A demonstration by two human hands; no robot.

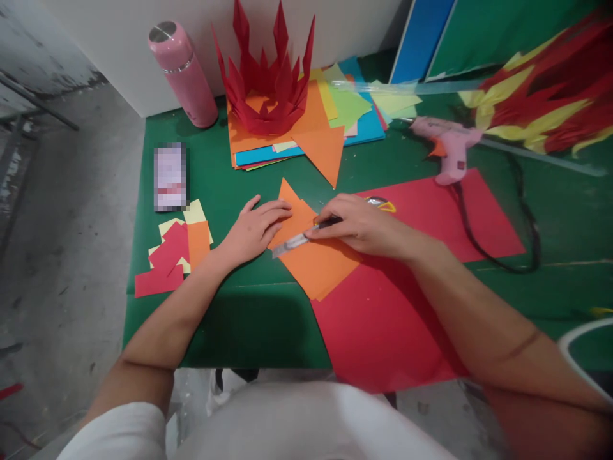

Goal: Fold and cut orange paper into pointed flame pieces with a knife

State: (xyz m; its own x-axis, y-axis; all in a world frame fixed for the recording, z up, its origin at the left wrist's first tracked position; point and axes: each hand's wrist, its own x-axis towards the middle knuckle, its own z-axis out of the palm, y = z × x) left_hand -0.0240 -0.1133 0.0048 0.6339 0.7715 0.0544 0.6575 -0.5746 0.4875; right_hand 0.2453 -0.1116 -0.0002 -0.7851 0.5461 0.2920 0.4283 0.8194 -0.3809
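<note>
My left hand [256, 230] lies with fingers spread on the left edge of the folded orange paper [325, 268], pressing it flat. In my right hand [361, 223] is a utility knife [292, 243], its long blade laid slantwise across the orange paper and pointing to the lower left. The orange paper looks layered and partly overlaps a large red sheet [383, 332]. Just behind my right hand lies a yellow-edged object [383, 203], mostly hidden, whose kind I cannot make out.
A red paper crown [268, 108] stands on stacked coloured paper [354, 108]. A pink bottle [184, 73], a blurred-out phone-like object [170, 177] and paper scraps [175, 249] are at left. At right are a pink glue gun [450, 144] with cord and red-yellow paper flames [541, 96].
</note>
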